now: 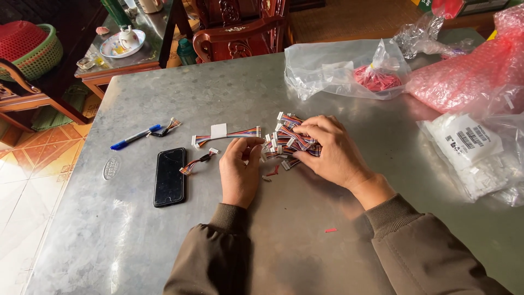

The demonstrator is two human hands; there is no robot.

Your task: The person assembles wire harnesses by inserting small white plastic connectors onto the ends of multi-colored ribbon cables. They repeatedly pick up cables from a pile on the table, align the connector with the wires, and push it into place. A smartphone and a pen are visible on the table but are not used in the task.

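In the head view, the right hand [327, 150] lies curled over a pile of short wire harnesses [288, 139], fingers closed on the bundle, on the grey metal table [164, 246]. The left hand [240, 169] rests just left of that pile, fingers bent and pinching at its edge (what it grips is too small to tell). Further left of the pile lie a taped harness [225, 133], a black phone [170, 176] and a blue pen [134, 137]. Clear plastic bags [338, 68] sit beyond the pile.

Red, orange and blue striped wires [292, 137] with white plugs; black phone [170, 176]; blue pen [134, 136]; grey mottled table [164, 93]; pink bubble wrap [469, 71]; olive-brown sleeves [218, 257].
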